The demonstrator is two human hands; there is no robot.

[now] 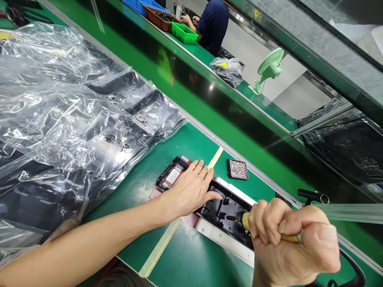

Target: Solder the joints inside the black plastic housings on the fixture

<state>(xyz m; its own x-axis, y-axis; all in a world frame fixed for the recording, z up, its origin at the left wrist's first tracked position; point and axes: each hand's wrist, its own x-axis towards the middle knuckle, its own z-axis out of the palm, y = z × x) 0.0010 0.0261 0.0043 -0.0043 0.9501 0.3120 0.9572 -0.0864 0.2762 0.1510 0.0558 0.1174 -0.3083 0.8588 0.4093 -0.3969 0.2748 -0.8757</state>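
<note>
My right hand [295,239] is closed in a fist around the yellow handle of a soldering iron [245,221]. The iron's dark, thin end points left into a long black plastic housing [229,209], and a black cable shows beyond the fist. My left hand [191,185] lies flat across the housing's middle, fingers stretched out and thumb over its inner side. A white label sits inside the housing's far left end. Under the housing is a white fixture [223,241]. My right hand hides the housing's right end.
A small black tray [237,169] of tiny metal pieces stands behind the housing. Plastic-wrapped black parts [74,119] fill the left side. A black tubular holder [312,196] stands at the right. Across the green belt [179,83] are a person [214,28], bins and a green fan [269,67].
</note>
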